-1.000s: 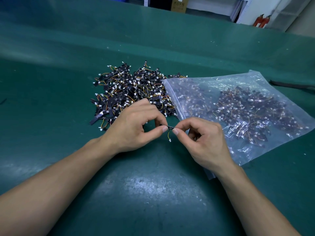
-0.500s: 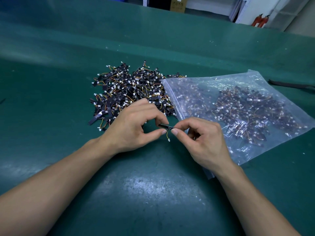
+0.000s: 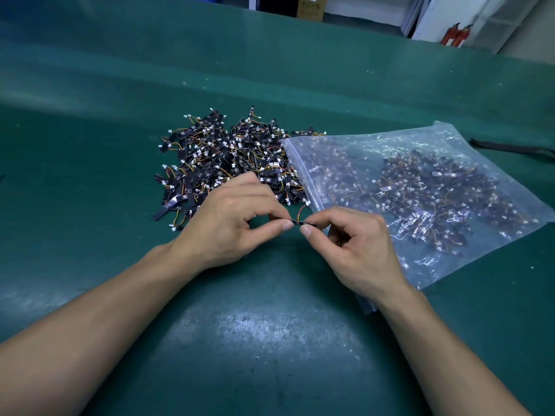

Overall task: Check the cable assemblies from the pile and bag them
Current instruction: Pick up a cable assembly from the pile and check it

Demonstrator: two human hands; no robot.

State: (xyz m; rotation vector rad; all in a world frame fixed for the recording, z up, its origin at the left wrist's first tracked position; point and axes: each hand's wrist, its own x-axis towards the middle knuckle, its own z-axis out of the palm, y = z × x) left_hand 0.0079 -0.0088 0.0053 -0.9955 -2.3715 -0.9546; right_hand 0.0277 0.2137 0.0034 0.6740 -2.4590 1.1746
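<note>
While thumb+index tips are closed tight, L hand [image 3: 231,223] & R hand [image 3: 357,247] both pinch 1 cable assy [image 3: 295,221] over the green mat [image 3: 270,340]. Long axis runs 9-3 o'clock, wire tail curls toward 12. 1 pile [image 3: 228,157] at 11, 1 bag [image 3: 420,190] at 2, part-filled.

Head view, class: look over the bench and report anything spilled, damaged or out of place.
Nothing stands out. The pile lies on the green mat, the bag lies flat beside it, and the left hand and right hand pinch one cable assembly.
</note>
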